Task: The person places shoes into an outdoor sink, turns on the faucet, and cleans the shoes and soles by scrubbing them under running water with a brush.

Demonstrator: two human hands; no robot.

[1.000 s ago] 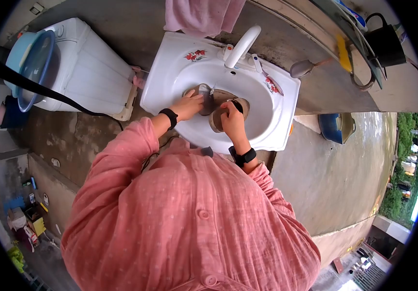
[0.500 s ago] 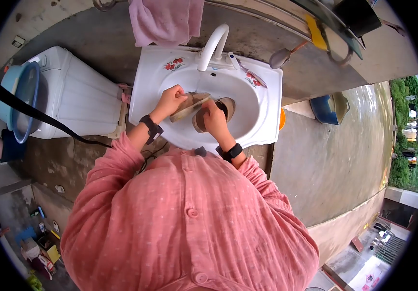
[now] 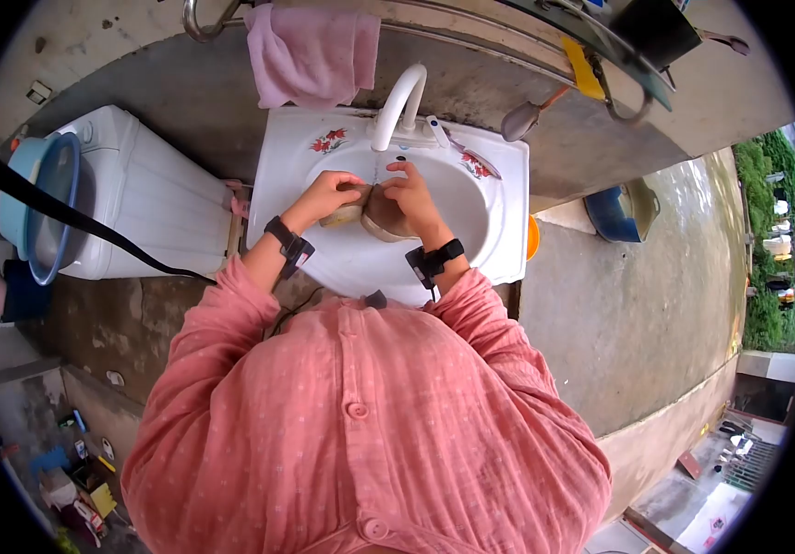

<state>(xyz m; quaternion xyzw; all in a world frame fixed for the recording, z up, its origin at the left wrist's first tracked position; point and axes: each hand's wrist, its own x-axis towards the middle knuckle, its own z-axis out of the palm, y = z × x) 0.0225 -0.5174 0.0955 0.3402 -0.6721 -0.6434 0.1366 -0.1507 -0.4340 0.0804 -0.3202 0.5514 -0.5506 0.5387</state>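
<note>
Two brownish shoes are in the white sink (image 3: 277,175), under the curved white faucet (image 3: 401,103). My left hand (image 3: 331,196) is closed on the left shoe (image 3: 342,216), gripping its upper edge. Over the right shoe (image 3: 385,220) is my right hand (image 3: 409,196), its thumb and fingers bent at the shoe's top edge. The two shoes touch side by side in the basin. A thin stream of water seems to fall from the faucet near the fingertips. Both wrists wear black bands.
A pink towel (image 3: 313,54) hangs from the rail behind the sink. At the left stands a white washing machine (image 3: 148,198) with blue basins (image 3: 63,208) on it. An orange bucket (image 3: 533,237) is right of the sink, a blue tub (image 3: 614,214) farther right. A ladle (image 3: 520,120) hangs above.
The right shoe has been raised and brought against the left one, and my right hand has moved up toward the faucet. The view has shifted slightly.
</note>
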